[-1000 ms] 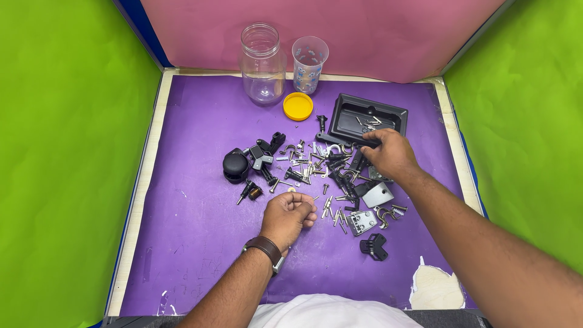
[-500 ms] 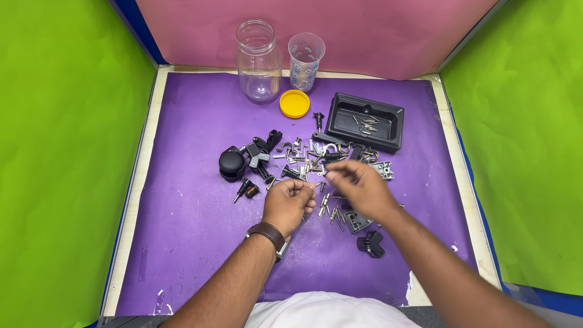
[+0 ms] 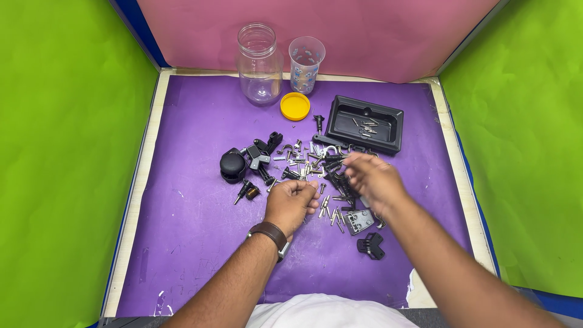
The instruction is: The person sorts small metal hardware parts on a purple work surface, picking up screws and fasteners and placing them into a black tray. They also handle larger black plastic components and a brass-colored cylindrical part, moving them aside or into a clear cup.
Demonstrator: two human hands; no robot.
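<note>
A heap of small metal screws and black plastic parts [image 3: 316,167] lies in the middle of the purple mat [image 3: 194,243]. My left hand [image 3: 291,203], with a brown watch strap on the wrist, is curled into a fist at the heap's near edge and seems to hold a few small screws. My right hand [image 3: 373,179] hovers blurred over the right side of the heap, fingers loosely apart, with nothing visible in them. A black rectangular tray [image 3: 393,115] with several screws in it sits just beyond the heap on the right.
A clear glass jar [image 3: 259,64] and a clear plastic cup [image 3: 305,61] stand at the back, with a yellow lid [image 3: 295,105] in front. A black caster wheel [image 3: 232,165], a grey hinge plate [image 3: 361,220] and a black knob [image 3: 371,245] lie around the heap. Green walls [image 3: 67,152] flank the mat.
My right hand came from the tray's near edge to my left hand, then drew back to the right over the heap. My left hand stayed a fist.
</note>
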